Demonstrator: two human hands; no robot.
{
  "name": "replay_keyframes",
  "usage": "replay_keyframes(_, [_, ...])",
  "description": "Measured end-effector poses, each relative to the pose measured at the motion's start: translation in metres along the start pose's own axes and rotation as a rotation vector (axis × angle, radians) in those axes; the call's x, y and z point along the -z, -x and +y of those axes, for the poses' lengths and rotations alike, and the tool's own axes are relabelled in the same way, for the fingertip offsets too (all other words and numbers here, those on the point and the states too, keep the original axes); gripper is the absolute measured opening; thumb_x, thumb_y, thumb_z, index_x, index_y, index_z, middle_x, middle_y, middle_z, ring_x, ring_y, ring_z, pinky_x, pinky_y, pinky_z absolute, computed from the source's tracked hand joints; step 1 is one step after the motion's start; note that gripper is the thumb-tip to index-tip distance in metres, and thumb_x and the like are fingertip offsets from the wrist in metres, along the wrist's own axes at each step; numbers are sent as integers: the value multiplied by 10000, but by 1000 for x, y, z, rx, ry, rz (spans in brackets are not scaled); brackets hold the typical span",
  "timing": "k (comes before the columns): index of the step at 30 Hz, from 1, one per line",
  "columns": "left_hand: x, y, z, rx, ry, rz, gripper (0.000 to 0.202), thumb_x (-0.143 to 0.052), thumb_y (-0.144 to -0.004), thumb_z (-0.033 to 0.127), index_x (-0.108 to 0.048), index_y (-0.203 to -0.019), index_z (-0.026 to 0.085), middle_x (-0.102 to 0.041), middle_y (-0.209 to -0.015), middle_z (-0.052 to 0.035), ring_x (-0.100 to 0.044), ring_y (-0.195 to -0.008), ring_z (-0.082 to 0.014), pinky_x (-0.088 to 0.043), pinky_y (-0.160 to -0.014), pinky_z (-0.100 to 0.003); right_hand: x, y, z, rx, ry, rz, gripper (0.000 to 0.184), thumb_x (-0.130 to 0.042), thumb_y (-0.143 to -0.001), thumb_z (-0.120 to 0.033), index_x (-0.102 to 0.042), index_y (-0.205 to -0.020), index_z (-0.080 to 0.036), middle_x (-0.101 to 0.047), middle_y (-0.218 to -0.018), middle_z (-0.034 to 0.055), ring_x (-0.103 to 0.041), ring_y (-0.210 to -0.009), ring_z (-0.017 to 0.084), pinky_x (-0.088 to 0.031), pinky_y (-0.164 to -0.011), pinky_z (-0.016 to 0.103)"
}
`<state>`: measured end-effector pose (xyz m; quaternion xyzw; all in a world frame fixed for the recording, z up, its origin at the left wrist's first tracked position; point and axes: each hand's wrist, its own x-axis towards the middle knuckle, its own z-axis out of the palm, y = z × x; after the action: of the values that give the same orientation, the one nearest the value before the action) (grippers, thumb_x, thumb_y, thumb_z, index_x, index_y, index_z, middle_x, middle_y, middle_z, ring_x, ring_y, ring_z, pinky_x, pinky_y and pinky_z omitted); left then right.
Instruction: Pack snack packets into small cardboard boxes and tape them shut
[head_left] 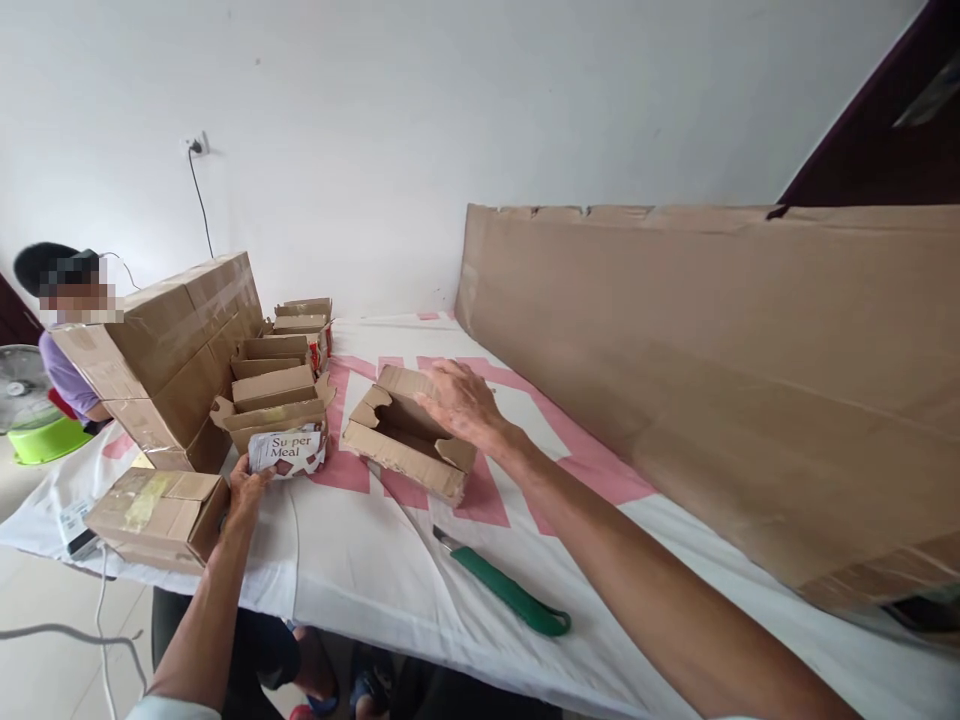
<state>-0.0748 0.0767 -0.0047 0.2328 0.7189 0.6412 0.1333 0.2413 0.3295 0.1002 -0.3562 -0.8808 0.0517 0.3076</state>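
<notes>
My right hand (459, 400) lies with fingers spread over the far edge of a small open cardboard tray (405, 445) on the white and pink cloth. My left hand (247, 490) reaches to a "Super Meal" packet (287, 452) standing in the nearest of several small open cartons (274, 395); its fingers touch the packet's lower left corner and curl around it. A green-handled cutter (510, 592) lies on the cloth near the front edge, between my arms.
Large taped cardboard boxes (169, 345) are stacked at the left, a smaller taped box (157, 515) in front. A long cardboard sheet (712, 370) leans along the right. A person sits behind the boxes at far left, by a fan (19, 385) and green tub (46, 440).
</notes>
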Motion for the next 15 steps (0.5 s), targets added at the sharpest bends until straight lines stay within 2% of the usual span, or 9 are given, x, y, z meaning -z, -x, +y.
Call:
replay_keyframes(2, [-5, -10, -11, -18, -32, 58, 512, -817, -559, 312, -731, -1051, 198, -792, -909, -40, -752, -918, -288, -596, -844, -391, 1, 13, -23, 104, -118, 137, 312, -630, -990, -281, -776, -1240, -164, -730, -1369, 179, -650, -1293, 342, -539, -1121, 512])
replay_keyframes(4, [-9, -18, -21, -35, -85, 116, 498, -791, -591, 267, -718, -1080, 206, -789, -953, -44, -753, -974, -301, -601, -905, -418, -3, 29, -54, 229, -292, 177, 264, -567, -1035, -253, -786, -1174, -198, -769, -1253, 137, -695, -1189, 283, -575, -1055, 444])
replay_keyframes(5, [-11, -20, -25, -43, -117, 143, 491, -781, -607, 250, -710, -1091, 205, -782, -970, -49, -751, -998, -308, -600, -932, -435, -8, 38, -70, 261, -375, 141, 265, -539, -1056, -249, -791, -1128, -206, -782, -1181, 118, -718, -1107, 250, -584, -1009, 400])
replay_keyframes(6, [-13, -21, -29, -52, -150, 169, 487, -774, -626, 239, -701, -1105, 201, -775, -990, -58, -749, -1022, -316, -598, -957, -453, -15, 47, -85, 285, -445, 46, 262, -542, -1066, -274, -792, -1111, -207, -789, -1117, 102, -733, -1023, 228, -590, -955, 366])
replay_keyframes(8, [-14, -18, -35, -79, -217, 217, 497, -765, -673, 230, -678, -1161, 191, -758, -1055, -85, -737, -1086, -332, -587, -1011, -491, -36, 60, -110, 227, -538, -164, 241, -617, -1038, -320, -781, -1176, -212, -798, -1099, 86, -748, -957, 218, -593, -907, 345])
replay_keyframes(9, [-14, -14, -37, -100, -248, 239, 518, -761, -702, 231, -661, -1209, 189, -747, -1109, -101, -723, -1137, -338, -574, -1045, -509, -50, 64, -118, 163, -558, -242, 293, -663, -1008, -337, -758, -1257, -214, -798, -1148, 94, -754, -980, 230, -592, -926, 358])
replay_keyframes(11, [-13, -1, -40, -151, -304, 280, 591, -748, -763, 234, -604, -1335, 191, -705, -1261, -137, -663, -1275, -349, -526, -1132, -543, -83, 65, -127, 27, -580, -339, 509, -717, -962, -361, -659, -1444, -209, -761, -1325, 138, -739, -1156, 282, -569, -1038, 417])
replay_keyframes(13, [-15, 16, -42, -203, -346, 308, 690, -739, -811, 236, -517, -1462, 191, -628, -1413, -177, -559, -1421, -365, -455, -1217, -565, -115, 60, -128, -44, -628, -376, 696, -730, -949, -387, -522, -1588, -205, -644, -1540, 175, -627, -1402, 328, -497, -1176, 475])
replay_keyframes(15, [-21, 35, -44, -269, -394, 310, 782, -736, -847, 236, -425, -1563, 192, -538, -1523, -207, -456, -1521, -379, -398, -1271, -568, -144, 53, -128, -63, -686, -373, 702, -693, -974, -385, -470, -1616, -209, -600, -1589, 174, -547, -1496, 336, -449, -1230, 503])
